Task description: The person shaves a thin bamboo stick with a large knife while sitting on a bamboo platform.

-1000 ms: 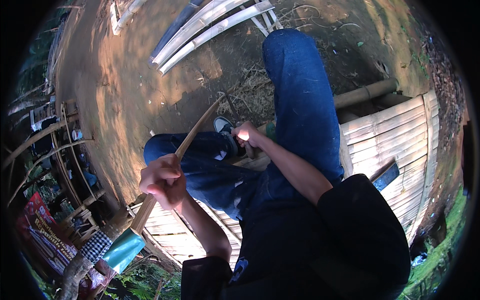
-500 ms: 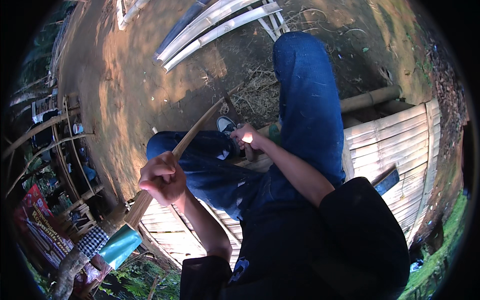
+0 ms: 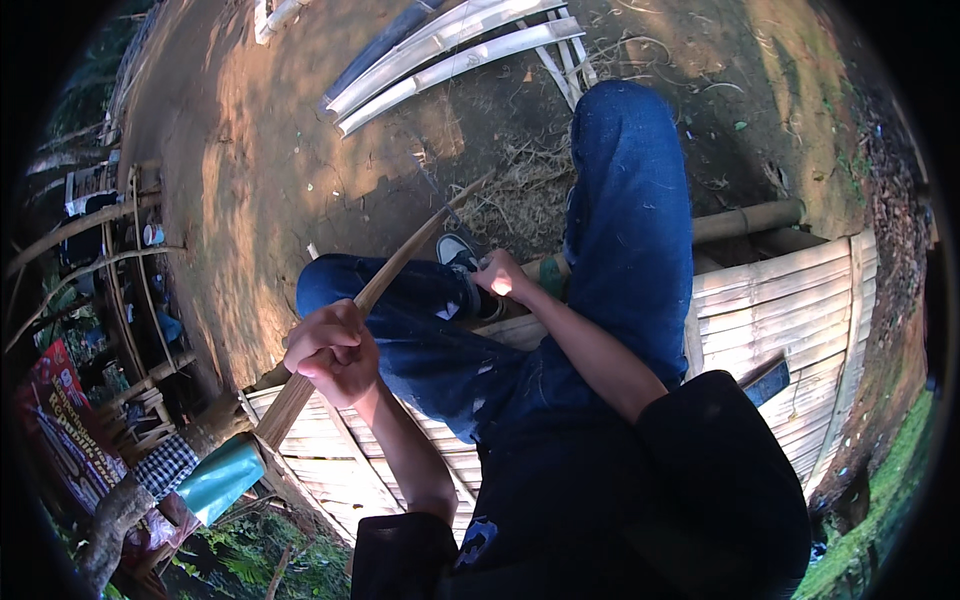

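Observation:
My left hand (image 3: 335,352) is wrapped round a long wooden stick (image 3: 405,255), wide at its near end by the left side and tapering to a thin tip over the ground ahead. Between my knees, my right hand (image 3: 503,276) is closed on a knife, whose long blade (image 3: 434,186) shows as a thin, nearly edge-on line by the stick's far part. Its handle is mostly hidden in my fingers. I cannot tell whether blade and stick touch.
I sit on a bamboo-slat platform (image 3: 770,300); a dark flat object (image 3: 767,381) lies on it at right. Split bamboo lengths (image 3: 460,60) lie ahead, with shavings (image 3: 520,195) on the ground. A teal sheet (image 3: 222,478) and a checkered cloth (image 3: 166,466) hang at lower left.
The knife in my right hand has turned, its blade now looking thinner. My left hand and the stick have barely shifted. The whole view has moved slightly.

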{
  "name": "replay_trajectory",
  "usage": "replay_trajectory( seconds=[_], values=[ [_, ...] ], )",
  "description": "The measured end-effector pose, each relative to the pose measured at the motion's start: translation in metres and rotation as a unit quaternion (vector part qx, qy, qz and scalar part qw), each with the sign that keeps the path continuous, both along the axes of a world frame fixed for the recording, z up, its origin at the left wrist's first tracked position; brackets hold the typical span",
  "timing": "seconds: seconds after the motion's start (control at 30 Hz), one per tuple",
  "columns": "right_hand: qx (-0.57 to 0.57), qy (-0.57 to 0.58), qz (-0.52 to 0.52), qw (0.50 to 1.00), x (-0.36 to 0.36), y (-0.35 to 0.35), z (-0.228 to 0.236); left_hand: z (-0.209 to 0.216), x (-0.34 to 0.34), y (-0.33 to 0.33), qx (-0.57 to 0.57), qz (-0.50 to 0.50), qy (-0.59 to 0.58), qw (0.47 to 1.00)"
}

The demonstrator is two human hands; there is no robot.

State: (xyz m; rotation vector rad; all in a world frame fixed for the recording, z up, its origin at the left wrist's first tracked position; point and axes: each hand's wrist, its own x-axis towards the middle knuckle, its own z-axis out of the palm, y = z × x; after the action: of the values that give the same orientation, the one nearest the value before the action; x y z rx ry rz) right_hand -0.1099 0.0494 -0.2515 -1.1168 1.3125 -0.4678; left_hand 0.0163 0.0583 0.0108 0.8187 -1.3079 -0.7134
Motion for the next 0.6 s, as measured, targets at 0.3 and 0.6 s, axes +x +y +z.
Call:
replay_trajectory(
  seconds=[0.3, 0.6],
  values=[
    [-0.039, -0.041, -0.042, 0.998, 0.011, -0.008, 0.020, 0.001, -0.015, 0.005, -0.024, -0.016, -0.013, 0.999],
    [-0.022, 0.011, 0.032, 0.999, -0.009, -0.018, -0.005, 0.007, 0.014, -0.002, 0.006, -0.155, 0.004, 0.988]
  ],
)
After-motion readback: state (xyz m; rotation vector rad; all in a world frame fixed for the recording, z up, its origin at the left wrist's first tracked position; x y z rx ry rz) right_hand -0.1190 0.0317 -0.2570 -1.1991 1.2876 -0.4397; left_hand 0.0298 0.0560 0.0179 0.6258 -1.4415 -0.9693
